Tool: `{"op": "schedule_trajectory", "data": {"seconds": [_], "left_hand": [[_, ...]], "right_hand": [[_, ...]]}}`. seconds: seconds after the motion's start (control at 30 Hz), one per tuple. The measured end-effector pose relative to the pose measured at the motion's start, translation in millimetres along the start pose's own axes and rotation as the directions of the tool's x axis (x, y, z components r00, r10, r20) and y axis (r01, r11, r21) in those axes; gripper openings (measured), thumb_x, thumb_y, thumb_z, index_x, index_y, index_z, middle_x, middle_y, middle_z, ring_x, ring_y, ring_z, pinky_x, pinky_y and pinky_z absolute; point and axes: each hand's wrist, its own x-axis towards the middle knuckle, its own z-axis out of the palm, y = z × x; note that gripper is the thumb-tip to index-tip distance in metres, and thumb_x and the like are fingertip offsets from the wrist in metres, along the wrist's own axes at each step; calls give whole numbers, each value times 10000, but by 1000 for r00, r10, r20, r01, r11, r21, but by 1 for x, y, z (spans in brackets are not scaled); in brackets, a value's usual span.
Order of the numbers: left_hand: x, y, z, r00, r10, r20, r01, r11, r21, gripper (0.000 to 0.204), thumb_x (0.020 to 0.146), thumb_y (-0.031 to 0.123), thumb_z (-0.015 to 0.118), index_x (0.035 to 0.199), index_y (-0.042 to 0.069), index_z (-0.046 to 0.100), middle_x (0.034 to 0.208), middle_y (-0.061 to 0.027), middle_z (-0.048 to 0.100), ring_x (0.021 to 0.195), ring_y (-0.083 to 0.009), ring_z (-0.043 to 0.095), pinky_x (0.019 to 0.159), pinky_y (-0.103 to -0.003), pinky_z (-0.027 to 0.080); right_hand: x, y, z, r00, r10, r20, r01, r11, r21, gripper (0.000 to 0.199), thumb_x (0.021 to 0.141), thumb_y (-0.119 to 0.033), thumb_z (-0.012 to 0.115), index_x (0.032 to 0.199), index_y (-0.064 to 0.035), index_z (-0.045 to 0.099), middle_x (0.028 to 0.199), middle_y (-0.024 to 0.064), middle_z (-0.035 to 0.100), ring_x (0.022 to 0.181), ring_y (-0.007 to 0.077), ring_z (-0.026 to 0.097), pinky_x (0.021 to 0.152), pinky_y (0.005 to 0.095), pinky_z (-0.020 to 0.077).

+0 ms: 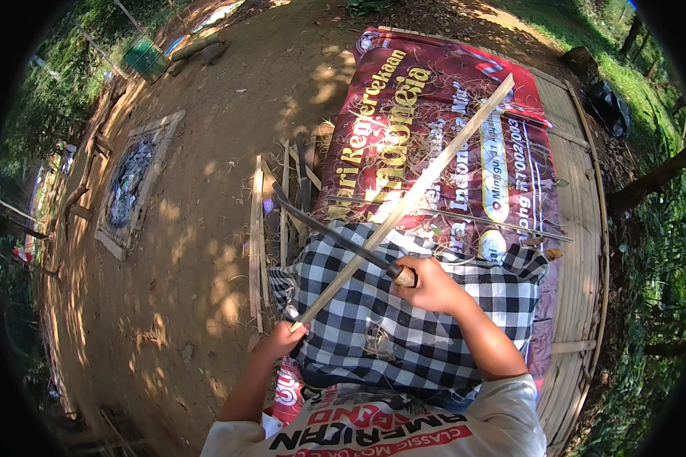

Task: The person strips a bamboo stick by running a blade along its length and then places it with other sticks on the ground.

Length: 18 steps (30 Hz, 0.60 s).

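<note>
My right hand [427, 285] is closed round the wooden handle of a machete [324, 229]. Its dark, curved blade points up and to the left, crossing a long pale wooden strip [438, 165]. Whether the edge touches the wood I cannot tell. The near end of the strip is gripped in my left hand [282, 337], and the far end slants up to the right over a dark red banner [356, 122]. A black-and-white checked cloth [419, 335] covers my lap beneath both hands. Thin curled shavings [379, 341] lie on the cloth and the banner.
The banner covers a bamboo platform [575, 305]. Several wooden strips [257, 244] lie on the dirt ground to its left. A thin stick [495, 223] rests across the banner. Farther left are a framed ash pit [136, 179] and a green container [145, 59]. A black bag [612, 107] sits at the right.
</note>
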Motion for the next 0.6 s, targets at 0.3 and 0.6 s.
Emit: {"op": "schedule_trajectory", "data": {"seconds": [0.3,0.6], "left_hand": [[14,6,-11,933,-296,205,321,942,-103,474,870,482,645,616,113,490,518,63,439,408,-54,368,402,-248,279],[18,22,-17,897,-358,259,392,915,-94,418,877,448,647,685,113,486,540,54,443,430,-56,386,397,-235,291]], "right_hand": [[-13,30,-17,936,304,-175,-191,859,475,175,827,-52,690,909,0,545,627,12,557,490,84,535,437,257,458],[-15,54,17,868,431,-248,-270,827,493,259,777,30,691,960,11,507,639,24,552,467,105,535,420,267,432]]}}
